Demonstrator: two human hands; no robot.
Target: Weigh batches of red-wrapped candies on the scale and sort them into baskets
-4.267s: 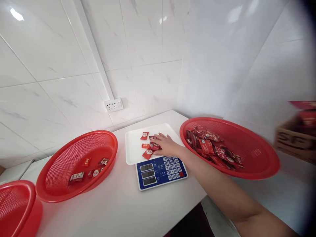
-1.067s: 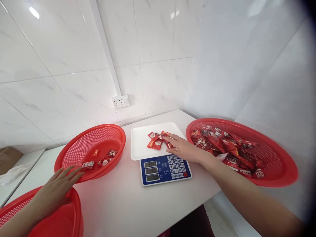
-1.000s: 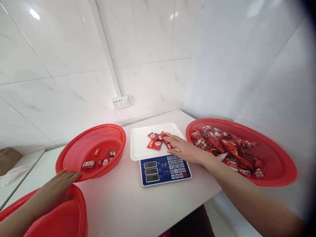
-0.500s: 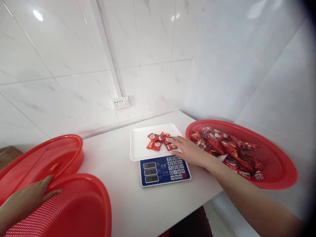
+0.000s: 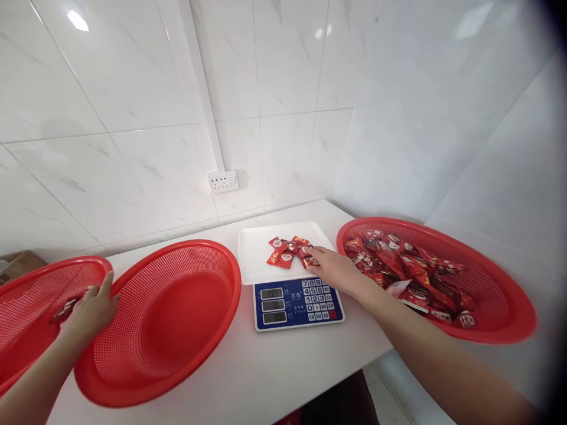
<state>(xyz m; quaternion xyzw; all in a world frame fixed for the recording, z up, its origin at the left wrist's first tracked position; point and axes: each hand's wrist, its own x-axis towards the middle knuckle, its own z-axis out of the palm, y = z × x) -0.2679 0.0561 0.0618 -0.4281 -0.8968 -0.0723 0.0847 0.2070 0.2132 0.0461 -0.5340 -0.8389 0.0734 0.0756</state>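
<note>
A white weighing tray (image 5: 254,268) sits on the digital scale (image 5: 292,307), with several small red snack packets (image 5: 283,254) bunched on it. My right hand (image 5: 336,268) reaches over the tray's right side, fingers curled round the rightmost packet and hiding part of it. On the left, my left hand (image 5: 91,313) is closed at the rim of a round red basket (image 5: 186,313) that stands beside the scale, its bottom bare. Just past that hand is a second red basket (image 5: 26,330), with a dark red packet (image 5: 65,310) partly behind my hand.
A large red basket (image 5: 500,330) full of snack packets (image 5: 407,271) stands at the right. A power socket (image 5: 222,181) is fixed to the tiled wall behind the white table (image 5: 248,366). A cardboard box (image 5: 20,265) shows at the far left.
The bare basket has shifted right and away from me, up beside the scale, along with my left hand. My right fingers have drawn in from spread to curled over the packet.
</note>
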